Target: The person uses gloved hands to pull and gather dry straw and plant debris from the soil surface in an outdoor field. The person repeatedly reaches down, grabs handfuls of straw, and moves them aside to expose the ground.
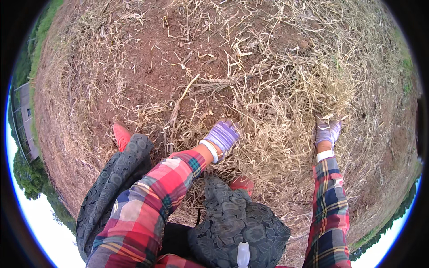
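Observation:
Dry straw (274,134) lies in a loose heap over reddish soil between my two hands. My left hand (223,135), in a purple and white knit glove, presses down at the heap's left edge; its fingertips are hidden in the stalks. At the heap's right side is my right hand (327,131) in a similar glove, its fingers curled into a tuft of dry grass (330,97). Whether either hand grips the stalks cannot be made out for the left; the right seems closed around some.
A thick dry stalk (177,107) lies left of my left hand. My red shoes (122,135) stand on the straw-strewn ground. Bare reddish soil (147,67) shows ahead. A building (26,117) and trees (30,174) are at the far left.

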`<action>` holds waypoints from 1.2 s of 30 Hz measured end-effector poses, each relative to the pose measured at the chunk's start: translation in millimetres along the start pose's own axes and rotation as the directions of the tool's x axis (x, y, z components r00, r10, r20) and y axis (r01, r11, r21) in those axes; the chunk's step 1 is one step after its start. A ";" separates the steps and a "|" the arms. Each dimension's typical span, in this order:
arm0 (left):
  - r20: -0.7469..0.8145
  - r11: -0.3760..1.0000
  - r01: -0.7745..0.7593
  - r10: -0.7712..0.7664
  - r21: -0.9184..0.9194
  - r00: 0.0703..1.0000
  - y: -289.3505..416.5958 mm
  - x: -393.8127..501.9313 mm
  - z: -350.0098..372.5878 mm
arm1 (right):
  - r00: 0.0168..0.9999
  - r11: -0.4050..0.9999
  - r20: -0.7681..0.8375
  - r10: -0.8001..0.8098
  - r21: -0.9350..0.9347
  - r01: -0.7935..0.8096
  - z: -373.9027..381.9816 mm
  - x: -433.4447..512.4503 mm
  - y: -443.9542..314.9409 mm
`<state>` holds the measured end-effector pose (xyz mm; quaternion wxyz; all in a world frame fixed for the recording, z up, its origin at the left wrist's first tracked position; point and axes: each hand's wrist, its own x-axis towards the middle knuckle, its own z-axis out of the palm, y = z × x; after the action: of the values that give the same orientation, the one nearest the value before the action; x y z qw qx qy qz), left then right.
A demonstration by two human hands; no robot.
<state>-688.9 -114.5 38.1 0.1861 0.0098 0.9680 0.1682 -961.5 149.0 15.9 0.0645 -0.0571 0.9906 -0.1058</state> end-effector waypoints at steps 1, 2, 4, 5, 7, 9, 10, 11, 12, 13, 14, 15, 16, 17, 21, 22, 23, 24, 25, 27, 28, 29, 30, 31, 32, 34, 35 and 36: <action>0.026 1.000 0.011 -0.011 0.000 1.000 -1.0 3.6 1.8 | 1.000 0.997 -0.012 -0.010 0.078 0.010 -1.8 -0.3 1.6; 0.104 0.998 0.037 -0.032 -0.048 0.994 -2.3 5.1 4.0 | 0.999 0.990 -0.020 -0.035 0.133 0.038 -4.9 -1.3 2.6; 0.117 0.977 0.172 -0.157 -0.129 0.981 -4.2 8.3 9.9 | 0.991 0.926 0.136 -0.012 0.376 -0.040 -15.8 -3.3 1.2; 0.115 0.956 0.229 -0.210 -0.183 0.971 -3.1 7.1 13.7 | 0.978 0.877 0.205 0.019 0.467 -0.115 -21.1 -4.3 -3.2; 0.314 0.795 0.469 -0.365 -0.385 0.876 -1.0 1.9 22.7 | 0.946 0.807 0.320 -0.053 0.571 -0.148 -44.2 -13.2 -11.3; 0.424 0.862 0.395 -0.242 -0.319 0.873 10.0 -9.8 31.8 | 0.959 0.745 0.260 -0.111 0.661 -0.093 -69.0 -30.7 -24.0; 0.438 0.897 0.326 -0.174 -0.300 0.882 19.9 -16.0 35.0 | 0.943 0.697 0.332 -0.022 0.681 -0.224 -80.3 -39.3 -31.5; 0.501 0.877 0.331 -0.123 -0.350 0.856 32.7 -18.1 37.0 | 0.950 0.666 0.293 -0.109 0.731 -0.149 -93.6 -52.3 -37.4; 0.547 0.813 0.370 -0.077 -0.450 0.834 47.8 -17.3 37.1 | 0.957 0.660 0.275 -0.092 0.737 -0.148 -104.4 -71.4 -42.8; 0.519 0.741 0.408 -0.094 -0.534 0.850 65.9 -10.9 35.1 | 0.965 0.654 0.245 -0.094 0.746 -0.126 -114.5 -89.4 -46.6; 0.506 0.663 0.419 -0.070 -0.620 0.859 85.4 0.5 30.7 | 0.963 0.733 0.183 -0.197 0.680 0.020 -117.8 -106.3 -50.7; 0.504 0.588 0.419 -0.022 -0.692 0.863 104.7 16.4 24.2 | 0.928 0.739 0.066 -0.367 0.627 0.247 -119.6 -116.7 -51.4; 0.504 0.503 0.415 0.047 -0.758 0.862 122.9 35.2 15.4 | 0.904 0.618 0.153 -0.399 0.773 0.142 -123.7 -135.7 -52.0; 0.504 0.410 0.417 0.129 -0.811 0.854 137.7 54.9 5.5 | 0.893 0.674 0.289 -0.344 0.739 0.020 -120.1 -142.2 -51.4; 0.483 0.185 0.447 0.326 -0.875 0.812 155.5 103.9 -40.7 | 0.816 0.416 0.578 0.009 0.740 -0.529 -107.2 -142.1 -42.9; 0.413 0.300 0.335 0.254 -0.893 0.875 144.0 99.2 -50.1 | 0.836 0.463 0.548 0.037 0.732 -0.500 -97.5 -125.2 -40.1; 0.337 0.425 0.236 0.179 -0.874 0.924 129.9 94.0 -60.3 | 0.876 0.440 0.476 -0.072 0.804 -0.401 -94.7 -114.9 -35.4; 0.243 0.539 0.139 0.126 -0.831 0.962 112.9 82.7 -68.6 | 0.885 0.529 0.465 0.037 0.742 -0.412 -86.2 -93.2 -29.6; 0.142 0.658 0.121 -0.023 -0.743 0.990 99.3 68.2 -77.7 | 0.883 0.557 0.468 0.034 0.725 -0.405 -79.2 -71.4 -21.4; -0.002 0.432 0.050 -0.119 -0.901 0.993 41.4 59.1 -84.3 | 0.968 0.941 0.238 -0.081 0.339 -0.005 -75.3 -19.9 9.1; -0.061 0.652 0.102 -0.223 -0.752 0.973 21.6 50.4 -86.2 | 0.972 0.994 0.231 -0.049 0.111 0.023 -75.7 1.7 29.1; -0.006 0.857 0.177 -0.206 -0.484 0.979 7.8 41.0 -85.3 | 0.973 0.992 0.228 0.045 -0.127 -0.016 -74.3 22.6 50.6; 0.126 0.925 0.210 -0.178 -0.316 0.976 2.2 30.2 -81.2 | 0.967 0.954 0.219 0.133 -0.293 -0.064 -70.4 38.5 71.1; 0.228 0.950 0.192 -0.136 -0.247 0.964 2.5 19.9 -73.5 | 0.966 0.961 0.210 0.151 -0.260 -0.094 -65.6 49.1 91.3; 0.182 0.964 0.096 -0.051 -0.249 0.982 9.1 11.3 -63.6 | 0.965 0.965 0.199 0.168 -0.233 -0.120 -58.7 59.2 107.4; 0.249 0.964 -0.073 0.139 -0.256 0.958 31.3 -2.5 -35.1 | 0.971 0.984 0.186 0.150 -0.122 -0.129 -45.4 70.1 132.2; 0.084 0.911 -0.176 0.222 -0.372 0.971 44.6 -9.2 -19.8 | 0.974 0.990 0.182 0.134 -0.074 -0.122 -39.3 72.1 140.7; -0.034 0.924 -0.185 0.184 -0.335 0.982 55.2 -10.1 -4.5 | 0.977 0.993 0.181 0.116 -0.021 -0.114 -32.5 73.3 146.6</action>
<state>-683.6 -64.6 63.8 0.1677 0.0688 0.9199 0.3479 -1052.9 288.6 7.1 0.1607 -0.0094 0.9828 -0.0908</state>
